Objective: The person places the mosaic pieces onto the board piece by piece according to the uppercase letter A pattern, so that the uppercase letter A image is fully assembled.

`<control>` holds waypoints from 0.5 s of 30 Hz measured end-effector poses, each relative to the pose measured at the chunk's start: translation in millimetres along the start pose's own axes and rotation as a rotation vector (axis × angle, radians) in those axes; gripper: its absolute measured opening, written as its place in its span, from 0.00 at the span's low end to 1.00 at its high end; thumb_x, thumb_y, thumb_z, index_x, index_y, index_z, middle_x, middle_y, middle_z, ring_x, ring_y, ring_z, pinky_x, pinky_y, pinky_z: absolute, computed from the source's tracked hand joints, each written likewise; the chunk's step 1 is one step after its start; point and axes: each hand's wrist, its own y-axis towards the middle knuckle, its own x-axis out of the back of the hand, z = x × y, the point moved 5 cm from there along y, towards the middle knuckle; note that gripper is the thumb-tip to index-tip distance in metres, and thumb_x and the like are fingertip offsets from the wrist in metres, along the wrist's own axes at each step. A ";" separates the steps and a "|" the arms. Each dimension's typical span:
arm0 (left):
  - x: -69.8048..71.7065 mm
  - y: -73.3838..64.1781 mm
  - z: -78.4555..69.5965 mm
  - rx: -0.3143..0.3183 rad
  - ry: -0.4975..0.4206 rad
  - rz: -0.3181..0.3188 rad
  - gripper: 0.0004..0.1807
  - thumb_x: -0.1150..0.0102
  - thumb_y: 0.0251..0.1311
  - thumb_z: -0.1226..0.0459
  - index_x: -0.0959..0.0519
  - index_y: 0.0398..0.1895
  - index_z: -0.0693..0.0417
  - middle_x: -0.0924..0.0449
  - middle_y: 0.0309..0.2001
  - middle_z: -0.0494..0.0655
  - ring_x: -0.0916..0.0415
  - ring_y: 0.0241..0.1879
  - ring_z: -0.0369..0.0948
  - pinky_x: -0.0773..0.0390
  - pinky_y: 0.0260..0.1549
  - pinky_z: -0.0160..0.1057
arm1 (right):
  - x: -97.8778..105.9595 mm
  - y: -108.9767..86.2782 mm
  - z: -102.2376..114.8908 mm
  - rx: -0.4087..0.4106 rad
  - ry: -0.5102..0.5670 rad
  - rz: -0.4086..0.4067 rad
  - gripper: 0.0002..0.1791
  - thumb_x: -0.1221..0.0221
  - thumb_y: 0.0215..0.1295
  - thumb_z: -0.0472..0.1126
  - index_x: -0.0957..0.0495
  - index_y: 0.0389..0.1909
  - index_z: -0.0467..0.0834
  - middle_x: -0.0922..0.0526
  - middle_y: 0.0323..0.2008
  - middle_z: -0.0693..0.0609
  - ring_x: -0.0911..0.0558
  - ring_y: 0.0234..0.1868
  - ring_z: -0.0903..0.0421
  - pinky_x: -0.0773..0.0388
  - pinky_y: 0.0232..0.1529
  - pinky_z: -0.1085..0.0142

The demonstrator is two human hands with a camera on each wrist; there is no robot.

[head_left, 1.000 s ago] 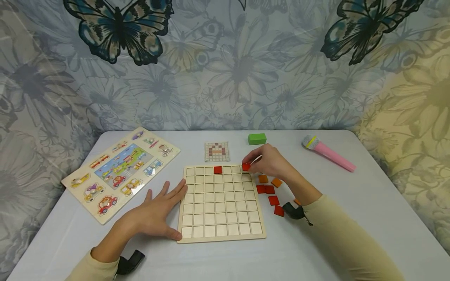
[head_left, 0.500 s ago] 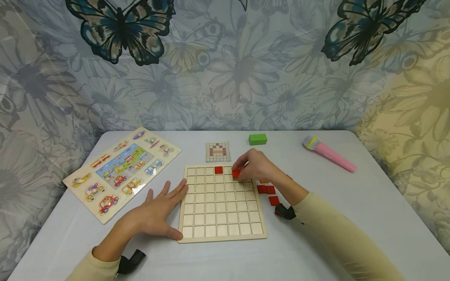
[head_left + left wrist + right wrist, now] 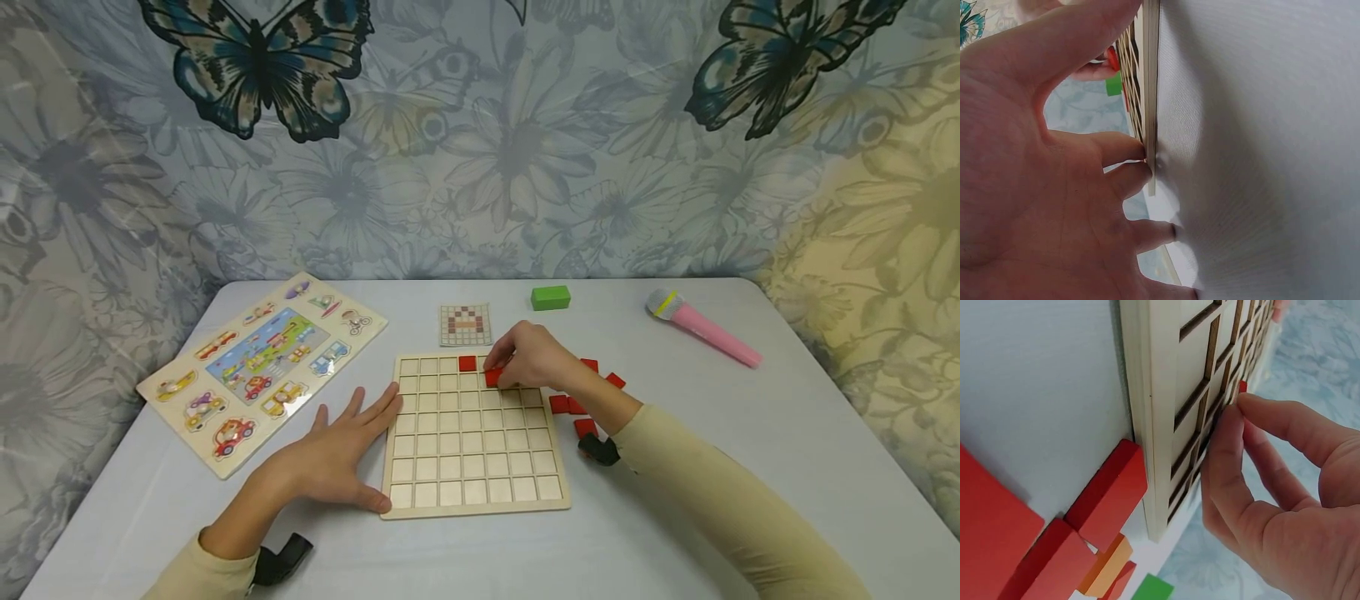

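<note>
A pale wooden grid board (image 3: pixel 450 446) lies in the middle of the table. One red square tile (image 3: pixel 467 363) sits in its far row. My right hand (image 3: pixel 534 357) pinches another red tile (image 3: pixel 492 378) between thumb and fingers over the far rows, just right of the placed one. In the right wrist view only a sliver of the pinched tile (image 3: pixel 1243 386) shows past the fingertips. My left hand (image 3: pixel 333 454) lies with spread fingers against the board's left edge, thumb at the near corner. In the left wrist view that palm (image 3: pixel 1041 206) holds nothing.
Several loose red tiles (image 3: pixel 585 427) lie right of the board, partly under my right forearm; an orange tile (image 3: pixel 1105 565) is among them. Behind the board lie a small pattern card (image 3: pixel 464 325) and a green block (image 3: pixel 551 297). A vehicle puzzle (image 3: pixel 258 429) lies left, a pink microphone (image 3: pixel 701 327) right.
My right hand has moved left from the board's far right corner with the red tile, stopping beside the placed one. My left hand has stayed at the left edge.
</note>
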 end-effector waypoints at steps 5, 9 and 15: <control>0.0 0.7 0.2 0.000 0.012 0.002 0.74 0.20 0.39 0.36 0.52 0.86 0.52 0.64 0.87 0.44 0.66 0.81 0.70 0.65 0.63 0.87 | -1.6 3.0 1.4 0.003 -0.024 0.010 0.13 0.27 0.50 0.28 0.09 0.35 0.46 0.12 0.35 0.52 0.18 0.38 0.54 0.20 0.39 0.63; 0.3 1.4 0.5 -0.001 0.013 0.002 0.74 0.19 0.39 0.37 0.53 0.86 0.52 0.64 0.87 0.45 0.66 0.81 0.69 0.65 0.63 0.87 | -2.8 5.4 1.7 0.006 -0.039 0.012 0.12 0.27 0.50 0.28 0.09 0.35 0.46 0.13 0.34 0.52 0.18 0.39 0.54 0.20 0.39 0.63; -0.5 1.1 1.5 0.000 0.014 -0.001 0.74 0.19 0.39 0.37 0.52 0.86 0.52 0.64 0.87 0.45 0.66 0.81 0.69 0.65 0.63 0.87 | -5.3 7.3 5.5 0.011 -0.051 0.021 0.13 0.28 0.51 0.28 0.09 0.36 0.45 0.12 0.36 0.51 0.19 0.39 0.54 0.20 0.40 0.64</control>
